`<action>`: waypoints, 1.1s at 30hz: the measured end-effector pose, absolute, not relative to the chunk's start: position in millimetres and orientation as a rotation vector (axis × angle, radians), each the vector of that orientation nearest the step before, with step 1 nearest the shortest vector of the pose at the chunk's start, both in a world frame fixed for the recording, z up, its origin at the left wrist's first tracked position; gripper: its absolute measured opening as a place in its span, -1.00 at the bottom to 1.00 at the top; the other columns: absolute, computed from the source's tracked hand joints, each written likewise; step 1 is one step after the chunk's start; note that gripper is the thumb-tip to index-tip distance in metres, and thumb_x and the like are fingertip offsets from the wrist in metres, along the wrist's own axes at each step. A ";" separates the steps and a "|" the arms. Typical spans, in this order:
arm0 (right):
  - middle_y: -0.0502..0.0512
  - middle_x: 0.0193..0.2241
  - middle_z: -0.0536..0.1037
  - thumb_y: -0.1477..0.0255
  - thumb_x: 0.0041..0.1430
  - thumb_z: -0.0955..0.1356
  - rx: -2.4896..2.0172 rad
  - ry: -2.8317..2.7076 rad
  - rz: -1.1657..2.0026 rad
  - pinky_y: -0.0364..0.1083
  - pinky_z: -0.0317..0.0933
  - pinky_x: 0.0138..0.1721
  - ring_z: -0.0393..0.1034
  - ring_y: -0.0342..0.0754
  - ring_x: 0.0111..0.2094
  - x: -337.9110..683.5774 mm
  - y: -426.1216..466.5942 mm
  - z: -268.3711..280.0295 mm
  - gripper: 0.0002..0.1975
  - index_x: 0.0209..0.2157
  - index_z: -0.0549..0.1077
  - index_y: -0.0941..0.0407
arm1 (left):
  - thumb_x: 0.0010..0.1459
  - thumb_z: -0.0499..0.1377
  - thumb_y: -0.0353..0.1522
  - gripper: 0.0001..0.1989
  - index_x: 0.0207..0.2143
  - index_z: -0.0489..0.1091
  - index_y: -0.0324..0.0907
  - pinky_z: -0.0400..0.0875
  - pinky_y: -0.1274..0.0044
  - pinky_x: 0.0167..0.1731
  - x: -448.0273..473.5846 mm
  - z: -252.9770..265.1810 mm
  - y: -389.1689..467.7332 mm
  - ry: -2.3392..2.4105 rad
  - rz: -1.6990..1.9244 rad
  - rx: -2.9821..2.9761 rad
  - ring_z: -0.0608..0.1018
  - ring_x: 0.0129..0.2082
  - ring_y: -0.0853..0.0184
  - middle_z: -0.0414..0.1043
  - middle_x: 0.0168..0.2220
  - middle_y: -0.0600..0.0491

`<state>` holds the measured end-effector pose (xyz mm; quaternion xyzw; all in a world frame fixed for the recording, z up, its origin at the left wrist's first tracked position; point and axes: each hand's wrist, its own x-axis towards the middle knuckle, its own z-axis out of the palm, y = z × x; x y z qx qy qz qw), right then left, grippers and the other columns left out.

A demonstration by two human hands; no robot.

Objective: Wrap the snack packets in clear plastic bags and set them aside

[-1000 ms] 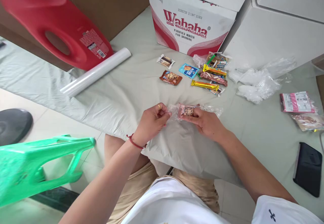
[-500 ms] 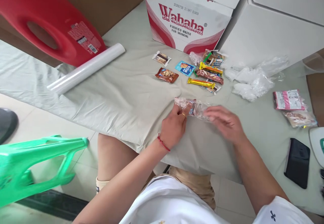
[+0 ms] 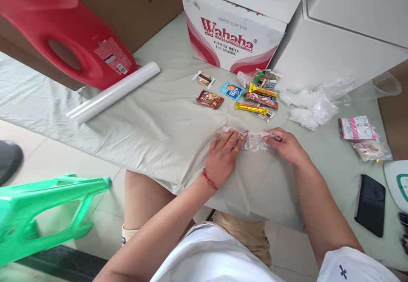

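Note:
A small packaged snack (image 3: 245,136), reddish-brown where it shows, lies in clear plastic film (image 3: 257,141) near the table's front edge. My left hand (image 3: 223,156) rests flat on it with the fingers stretched out, hiding most of the packet. At the film's loose right end, my right hand (image 3: 285,146) pinches the crumpled plastic between thumb and fingers. Farther back lie a brown cookie packet (image 3: 209,99), a blue snack pouch (image 3: 232,91), a small clear-wrapped snack (image 3: 204,79) and a pile of snacks with yellow-wrapped bars (image 3: 251,108).
Behind stand a Wahaha water carton (image 3: 232,33) and a large red jug (image 3: 73,40). A roll of film (image 3: 114,93) lies at left, crumpled clear plastic (image 3: 314,108) at right. A pink-and-white packet (image 3: 357,128) and a black phone (image 3: 370,205) lie farther right; a green stool (image 3: 54,205) stands below.
My left hand has gone from a bent-finger hold to lying flat over the packet. My right hand, blurred before, now pinches the film's end. The camera view has shifted slightly.

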<state>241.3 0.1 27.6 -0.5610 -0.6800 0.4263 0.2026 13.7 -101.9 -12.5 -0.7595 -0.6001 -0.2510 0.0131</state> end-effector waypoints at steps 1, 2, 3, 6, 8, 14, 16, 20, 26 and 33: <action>0.07 -0.29 0.55 0.01 0.12 0.42 -1.579 -1.825 1.208 -0.08 0.23 -0.27 0.38 -0.04 -0.34 242.0 -0.8 27.4 -0.55 -0.18 0.60 0.08 | 0.37 -0.01 -0.50 -0.51 0.27 0.38 -0.05 0.06 0.19 0.34 13.0 -13.1 -101.2 -1.846 -0.763 -2.416 0.29 0.39 0.14 0.35 0.34 -0.06; 0.07 -0.29 0.56 -0.01 0.13 0.42 -1.586 -1.757 1.222 -0.08 0.24 -0.28 0.39 -0.05 -0.33 241.2 -1.9 26.5 -0.52 -0.12 0.59 0.07 | 0.38 -0.03 -0.51 -0.50 0.29 0.36 -0.07 0.08 0.20 0.34 12.5 -13.5 -100.7 -1.842 -0.748 -2.440 0.29 0.39 0.17 0.33 0.35 -0.06; 0.06 -0.29 0.57 -0.03 0.14 0.42 -1.594 -1.697 1.236 -0.08 0.25 -0.28 0.40 -0.04 -0.33 239.2 -3.1 25.1 -0.49 -0.06 0.57 0.07 | 0.39 -0.04 -0.51 -0.49 0.31 0.34 -0.08 0.09 0.19 0.33 12.3 -13.9 -100.5 -1.855 -0.738 -2.440 0.29 0.40 0.17 0.31 0.37 -0.06; 0.04 -0.41 0.55 -0.06 0.06 0.46 -1.662 -1.591 1.247 -0.11 0.22 -0.39 0.38 -0.05 -0.42 231.4 -7.0 20.6 -0.43 -0.09 0.56 0.10 | 0.39 -0.06 -0.51 -0.47 0.34 0.30 -0.07 0.00 0.13 0.37 12.8 -14.4 -100.7 -1.888 -0.731 -2.420 0.25 0.43 0.18 0.26 0.39 -0.07; -0.03 -0.56 0.45 -0.04 0.01 0.48 -1.721 -1.582 1.178 -0.13 0.11 -0.49 0.26 -0.11 -0.53 228.7 -8.7 21.9 -0.49 -0.25 0.57 0.13 | 0.40 -0.06 -0.51 -0.47 0.34 0.29 -0.06 -0.08 0.09 0.40 13.5 -14.6 -101.4 -1.893 -0.743 -2.419 0.27 0.42 0.18 0.26 0.39 -0.06; -0.12 -0.64 0.31 0.13 0.01 0.48 -1.616 -1.561 0.986 -0.15 -0.02 -0.52 0.08 -0.20 -0.58 200.0 -5.8 46.0 -0.67 -0.49 0.48 0.12 | 0.38 -0.03 -0.52 -0.47 0.32 0.33 -0.04 -0.04 0.12 0.40 18.3 -13.3 -106.1 -1.899 -0.819 -2.433 0.27 0.41 0.14 0.27 0.38 0.00; -0.12 -0.64 0.31 0.17 0.03 0.45 -1.514 -1.607 1.061 -0.15 0.01 -0.51 0.10 -0.18 -0.58 172.0 -5.9 46.3 -0.71 -0.52 0.45 0.11 | 0.35 0.01 -0.52 -0.49 0.27 0.40 -0.05 0.11 0.13 0.33 19.0 -10.9 -105.7 -1.968 -0.860 -2.435 0.32 0.38 0.08 0.30 0.37 0.01; -0.09 -0.60 0.40 0.21 0.12 0.38 -1.480 -1.633 1.006 -0.13 0.10 -0.45 0.23 -0.13 -0.53 119.9 -11.6 30.0 -0.75 -0.50 0.42 0.08 | 0.16 0.12 -0.54 -0.59 -0.01 0.60 -0.14 0.26 0.07 0.25 8.1 -6.4 -95.3 -2.076 -1.174 -2.551 0.39 0.30 -0.03 0.46 0.26 -0.07; -0.02 -0.48 0.49 0.20 0.28 0.29 -1.520 -1.729 0.843 -0.10 0.19 -0.35 0.32 -0.08 -0.47 112.6 -26.1 17.3 -0.72 -0.27 0.51 0.11 | 0.00 0.21 -0.50 -0.48 0.03 0.59 -0.01 0.28 0.17 0.31 -26.2 -9.5 -87.9 -2.115 -2.910 -2.265 0.47 0.25 0.11 0.58 0.13 0.03; 0.35 -0.02 0.47 0.31 0.35 0.29 -1.518 -2.367 0.279 0.09 0.29 -0.04 0.35 0.21 -0.02 100.2 -64.1 20.0 -0.49 0.25 0.37 0.24 | 0.12 0.24 -0.39 -0.79 -0.20 0.62 -0.11 0.49 0.40 -0.13 -37.7 1.7 -83.7 -2.230 -2.985 -1.722 0.57 -0.03 0.21 0.60 -0.05 -0.03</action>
